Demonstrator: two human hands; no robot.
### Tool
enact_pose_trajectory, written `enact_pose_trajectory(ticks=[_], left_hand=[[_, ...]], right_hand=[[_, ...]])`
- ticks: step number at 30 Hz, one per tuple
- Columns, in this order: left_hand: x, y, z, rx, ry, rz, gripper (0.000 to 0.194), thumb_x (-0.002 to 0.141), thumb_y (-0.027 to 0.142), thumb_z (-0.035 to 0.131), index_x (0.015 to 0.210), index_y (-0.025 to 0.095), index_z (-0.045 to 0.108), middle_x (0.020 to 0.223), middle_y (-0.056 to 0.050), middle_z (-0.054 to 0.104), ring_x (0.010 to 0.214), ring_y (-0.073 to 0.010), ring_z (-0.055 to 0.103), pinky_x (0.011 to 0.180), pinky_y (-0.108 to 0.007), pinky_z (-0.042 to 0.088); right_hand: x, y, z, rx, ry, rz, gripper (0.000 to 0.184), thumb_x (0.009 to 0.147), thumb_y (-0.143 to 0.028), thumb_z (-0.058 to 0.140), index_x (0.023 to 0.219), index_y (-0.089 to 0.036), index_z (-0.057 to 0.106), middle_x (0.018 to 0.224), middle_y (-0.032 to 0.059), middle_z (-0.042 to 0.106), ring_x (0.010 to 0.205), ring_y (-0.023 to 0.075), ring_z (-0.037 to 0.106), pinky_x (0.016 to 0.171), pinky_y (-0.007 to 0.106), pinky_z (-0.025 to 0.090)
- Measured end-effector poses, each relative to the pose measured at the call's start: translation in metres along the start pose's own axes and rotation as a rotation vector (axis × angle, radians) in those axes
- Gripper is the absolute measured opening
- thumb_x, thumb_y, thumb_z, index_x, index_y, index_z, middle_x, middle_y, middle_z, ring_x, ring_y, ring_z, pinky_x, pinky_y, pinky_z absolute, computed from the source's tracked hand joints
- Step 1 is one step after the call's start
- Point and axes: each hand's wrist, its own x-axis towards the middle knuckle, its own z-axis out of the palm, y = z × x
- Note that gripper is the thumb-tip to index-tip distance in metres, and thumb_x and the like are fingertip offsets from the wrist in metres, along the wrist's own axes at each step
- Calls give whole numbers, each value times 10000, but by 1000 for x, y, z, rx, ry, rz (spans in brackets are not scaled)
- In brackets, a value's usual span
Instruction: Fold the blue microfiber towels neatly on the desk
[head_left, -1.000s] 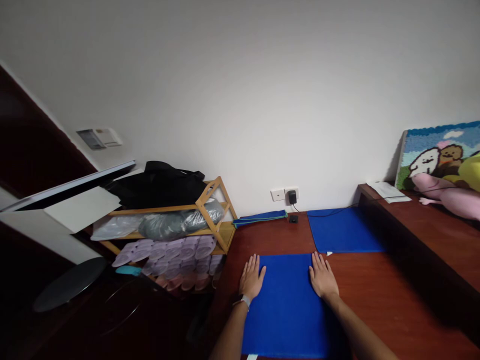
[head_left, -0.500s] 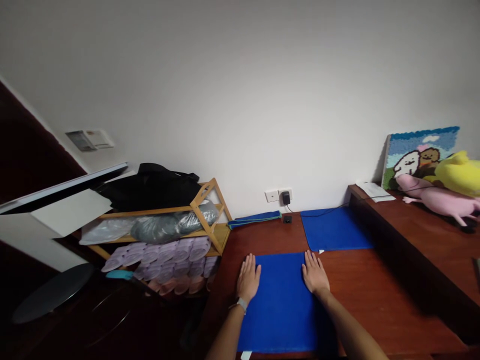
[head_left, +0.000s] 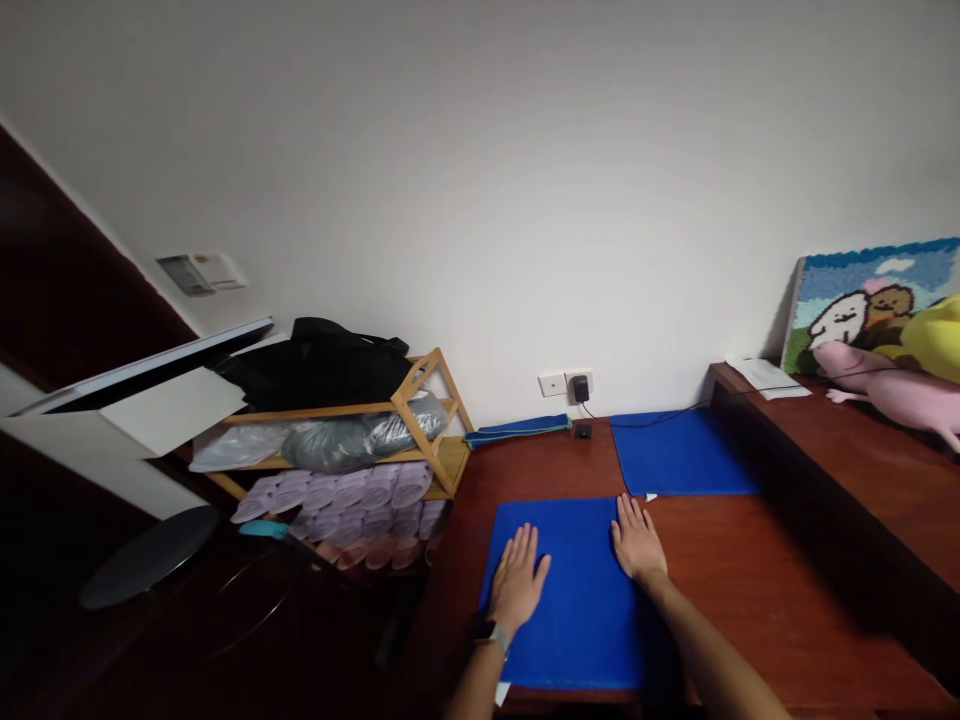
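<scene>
The blue cloth [head_left: 574, 610] is one bright, plain blue all over. It lies flat and spread out on the red-brown table [head_left: 750, 570], with no big folds or bumps that show. It has four sides and looks almost like a square. Its near side runs along the table's near edge, toward the near left corner. Its left side is close to the table's left edge, and its far side is well apart from the table's far edge. A little white tag [head_left: 502, 692] pokes out at its near left corner. Part of its left side is hidden.
</scene>
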Motion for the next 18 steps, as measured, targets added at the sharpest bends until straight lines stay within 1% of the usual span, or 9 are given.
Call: enact_pose_trajectory(ticks=[2,3,4,6,10,14,16,18], left_hand=[[-16,-36,-5,11,24,-68,699,1071,570,235,1651,179,236,1709,-110,271,1579,-262,254,1292,-503,269],[-24,-49,-6,10,37,-86,698,1072,567,236,1655,183,218,1711,-107,267,1579,-262,254,1290,-503,274],[-30,-59,-6,7,48,-95,696,1073,563,235,1658,187,201,1713,-102,266,1579,-259,254,1289,-499,279],[-38,-70,-4,-3,62,-99,693,1075,553,232,1663,191,172,1714,-95,267,1579,-250,256,1289,-489,280],[-41,-69,-3,-11,87,-105,701,1072,553,245,1666,193,148,1715,-90,273,1579,-249,261,1289,-488,278],[-39,-64,-7,-8,88,-103,689,1073,547,246,1664,199,175,1708,-90,293,1574,-246,276,1290,-484,273],[-39,-63,-8,-4,82,-108,696,1073,553,236,1659,179,202,1707,-96,295,1576,-241,272,1294,-475,262],[-38,-64,-7,2,81,-113,706,1072,561,227,1654,161,222,1708,-101,293,1579,-239,267,1295,-466,259]], right_hand=[[0,0,1,-5,-4,1,686,1036,-407,156,1647,-98,198,1727,67,201,1603,221,143,1296,416,87],[0,1,2,-10,-4,1,686,1036,-405,155,1647,-97,200,1727,67,204,1603,222,145,1296,414,88],[0,1,3,-15,0,0,687,1035,-403,155,1647,-96,202,1726,68,206,1602,223,147,1296,413,89],[0,3,5,-27,7,-2,687,1033,-395,157,1647,-91,208,1725,70,210,1602,225,150,1295,416,90],[0,2,5,-35,13,-6,689,1032,-397,153,1648,-92,206,1722,72,217,1600,223,160,1294,423,102],[-2,-5,-8,-53,-21,17,687,1033,-389,160,1646,-84,197,1728,72,200,1599,230,164,1294,419,102],[-9,-8,-14,-62,-30,15,679,1035,-380,155,1646,-86,196,1730,66,190,1599,232,161,1296,418,93],[-24,-7,-15,-51,-20,8,675,1039,-379,141,1648,-93,192,1732,61,181,1601,224,153,1298,417,90]])
